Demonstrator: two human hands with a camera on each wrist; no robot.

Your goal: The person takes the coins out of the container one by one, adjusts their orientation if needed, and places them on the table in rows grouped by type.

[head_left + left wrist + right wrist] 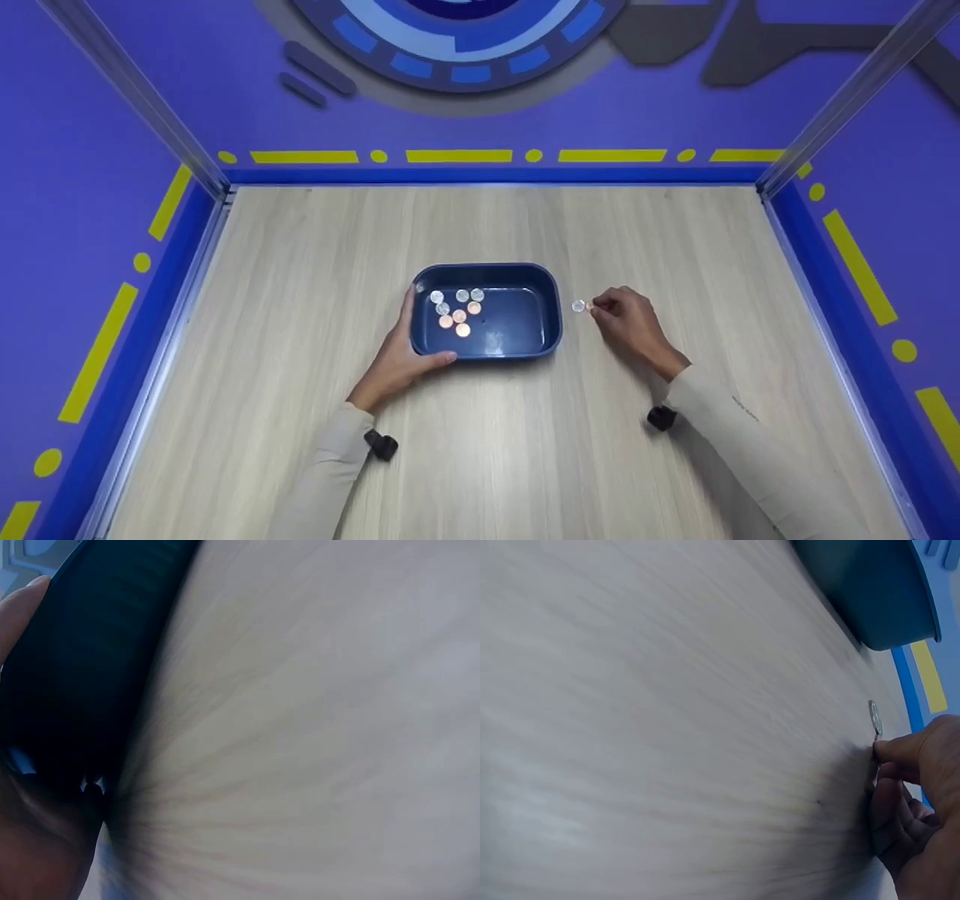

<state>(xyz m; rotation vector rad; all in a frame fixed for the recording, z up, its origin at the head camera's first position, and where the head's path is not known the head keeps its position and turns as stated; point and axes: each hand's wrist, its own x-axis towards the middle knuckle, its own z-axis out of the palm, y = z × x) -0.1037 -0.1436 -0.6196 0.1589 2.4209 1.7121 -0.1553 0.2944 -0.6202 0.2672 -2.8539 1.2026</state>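
A dark blue rectangular container (517, 322) sits mid-table in the head view, with several silver coins (437, 297) and copper coins (463, 330) lying flat in its left half. My left hand (397, 356) grips its left end, the thumb along the front rim and the fingers at the left wall. To the right of the container, my right hand (634, 322) pinches a copper coin (590, 306) between thumb and finger, low over the table. A silver coin (577, 306) lies just left of those fingertips. The right wrist view shows this silver coin (875, 717) edge-on.
The light wooden table (300, 285) extends around the container. Blue panels with yellow dashes enclose its back and sides, such as the back wall (457, 127). Small black devices, one by each wrist, include the right one (661, 418).
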